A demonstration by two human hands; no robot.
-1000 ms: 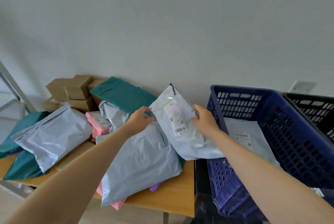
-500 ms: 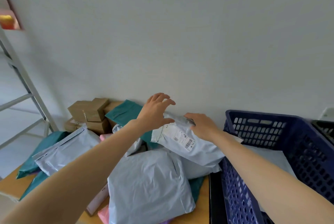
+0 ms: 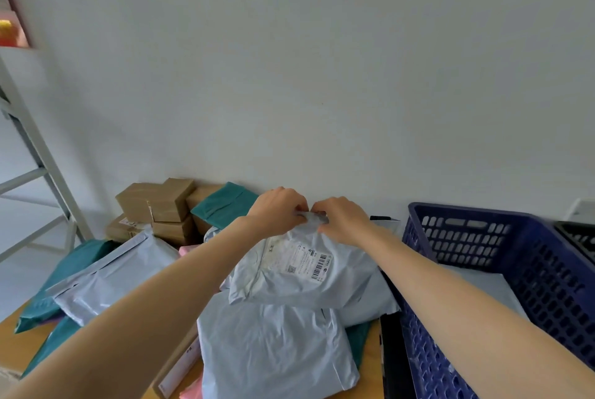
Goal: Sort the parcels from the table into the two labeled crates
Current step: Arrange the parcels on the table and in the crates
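Grip has gone from one hand to two: the left hand, spread open over the parcel half a second ago, now joins the right hand in pinching the top edge of the grey poly mailer. The mailer lies label up on the heap on the table, just beside the blue crate, likely about to be lifted across once read.

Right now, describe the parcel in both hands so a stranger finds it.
Left of the dark blue slatted plastic crate, parcels cover the wooden table. Topmost is a pale grey plastic mailer bag, left hand and right hand pinching its far edge. Unlike neighbouring grey bags, it shows a white barcode label.
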